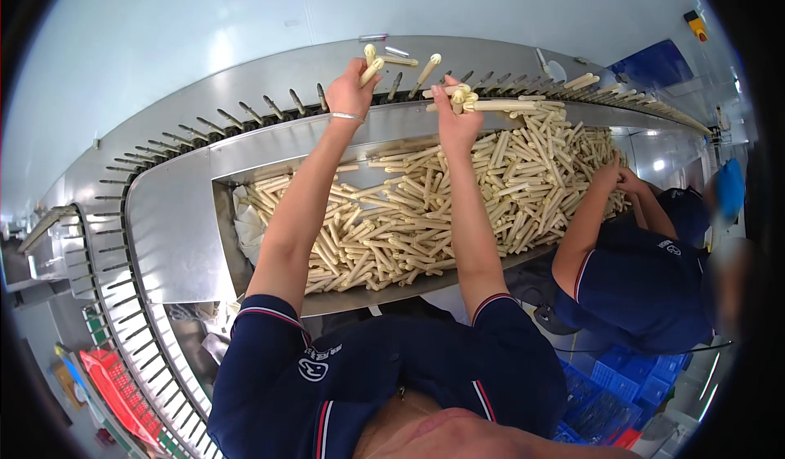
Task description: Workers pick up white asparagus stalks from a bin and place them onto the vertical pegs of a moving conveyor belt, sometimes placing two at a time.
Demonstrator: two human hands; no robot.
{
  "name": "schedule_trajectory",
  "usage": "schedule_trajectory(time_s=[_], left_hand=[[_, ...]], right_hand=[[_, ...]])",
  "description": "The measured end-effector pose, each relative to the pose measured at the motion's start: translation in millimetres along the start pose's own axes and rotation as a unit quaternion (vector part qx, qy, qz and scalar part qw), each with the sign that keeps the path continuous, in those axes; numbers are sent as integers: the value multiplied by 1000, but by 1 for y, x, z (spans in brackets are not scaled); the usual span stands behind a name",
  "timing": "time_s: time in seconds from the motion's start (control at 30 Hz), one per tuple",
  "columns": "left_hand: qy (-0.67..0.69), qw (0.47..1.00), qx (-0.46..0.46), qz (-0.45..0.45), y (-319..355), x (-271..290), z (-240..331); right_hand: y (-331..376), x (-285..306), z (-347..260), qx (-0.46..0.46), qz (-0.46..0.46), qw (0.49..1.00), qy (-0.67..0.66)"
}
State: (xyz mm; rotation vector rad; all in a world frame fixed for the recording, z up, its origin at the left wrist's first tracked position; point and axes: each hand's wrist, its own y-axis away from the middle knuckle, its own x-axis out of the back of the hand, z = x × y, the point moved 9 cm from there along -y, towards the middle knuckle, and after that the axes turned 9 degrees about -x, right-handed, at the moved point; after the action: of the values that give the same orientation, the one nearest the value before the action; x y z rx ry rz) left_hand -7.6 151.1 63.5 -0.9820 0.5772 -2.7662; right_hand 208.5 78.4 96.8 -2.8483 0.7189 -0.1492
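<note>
My left hand (349,95) is raised over a curved line of dark upright spindles (297,102), its fingers closed on short cream tubes (371,72) with rounded, ridged ends. Just right of it, one cream tube (429,67) stands tilted over the spindle line. My right hand (458,125) grips a small bunch of the same tubes (464,98), their ends pointing several ways. Below both forearms, a metal trough (222,234) holds a large loose heap of cream tubes (392,242). The fingertips of both hands are partly hidden.
The spindle line bends down the left side along a steel rail (143,271). At the right a co-worker's hands (619,179) reach to the heap's edge. Tubes sit on the spindles (646,99) at far right. Blue crates (625,377) and a red basket (123,394) stand lower down.
</note>
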Motion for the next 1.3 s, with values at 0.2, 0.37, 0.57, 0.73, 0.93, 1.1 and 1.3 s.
schedule_trajectory(time_s=[0.2, 0.37, 0.57, 0.73, 0.93, 1.1, 1.3], left_hand=[[-68, 996, 15, -49, 28, -35, -11], [132, 985, 101, -40, 110, -14, -24], [533, 824, 178, 70, 162, 23, -97], [487, 855, 48, 173, 124, 106, -89], [460, 867, -30, 191, 63, 125, -75], [227, 971, -13, 72, 14, 86, -49], [61, 997, -18, 51, 31, 39, -56]], right_hand=[[8, -17, -13, -83, -54, 993, -69], [24, -94, -17, -25, -169, 985, -31], [15, -131, -28, 94, -143, 973, 153], [11, -129, -20, 132, -114, 947, 271], [29, -93, -12, 113, -69, 943, 304], [42, -76, -31, 87, -71, 971, 212], [47, -123, -49, -49, -216, 975, 31]])
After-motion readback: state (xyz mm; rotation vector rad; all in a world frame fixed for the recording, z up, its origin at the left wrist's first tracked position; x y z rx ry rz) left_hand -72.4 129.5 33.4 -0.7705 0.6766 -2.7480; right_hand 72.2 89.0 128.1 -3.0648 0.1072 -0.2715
